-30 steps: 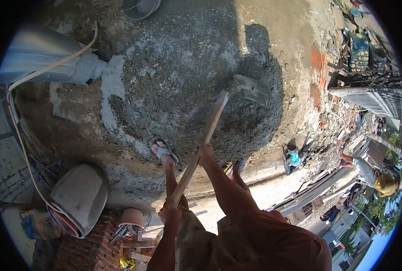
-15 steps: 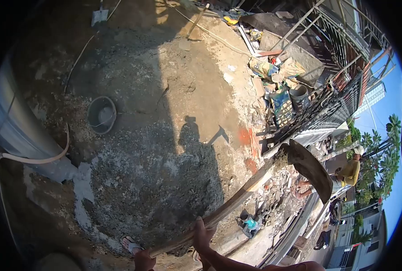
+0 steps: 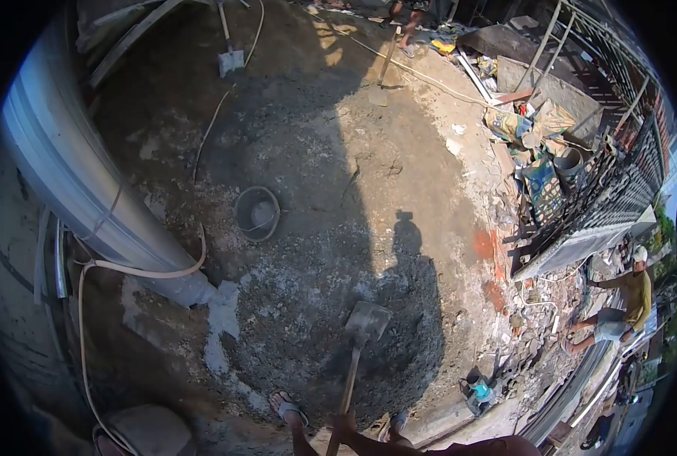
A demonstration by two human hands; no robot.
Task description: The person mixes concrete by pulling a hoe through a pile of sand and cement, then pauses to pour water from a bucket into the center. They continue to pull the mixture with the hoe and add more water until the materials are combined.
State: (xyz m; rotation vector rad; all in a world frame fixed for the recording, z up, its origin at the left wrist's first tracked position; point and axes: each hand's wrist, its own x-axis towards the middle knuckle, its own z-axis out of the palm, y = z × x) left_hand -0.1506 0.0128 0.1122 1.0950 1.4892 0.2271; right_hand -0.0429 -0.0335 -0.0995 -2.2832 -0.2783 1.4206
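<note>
My right hand (image 3: 344,427) is closed around the wooden handle of a hoe (image 3: 367,323) at the bottom middle. The hoe's broad, dirty blade is down on the heap of wet grey mortar mix (image 3: 293,334), pointing away from me. My left hand is out of view; the handle's lower end runs off the bottom edge. My sandaled left foot (image 3: 287,408) stands beside the mix, left of the handle. The other foot shows partly on the right.
A round bucket (image 3: 257,215) sits beyond the mix. A shovel (image 3: 230,62) and another long-handled tool (image 3: 378,96) lie farther off. A large metal pipe (image 3: 103,182) and a hose (image 3: 148,270) are left. Rubble, sacks (image 3: 508,125) and a person in yellow (image 3: 633,296) are right.
The hoe has swung down from raised at the right onto the mix. My left hand has gone out of view. The camera has turned, shifting the scene right and down.
</note>
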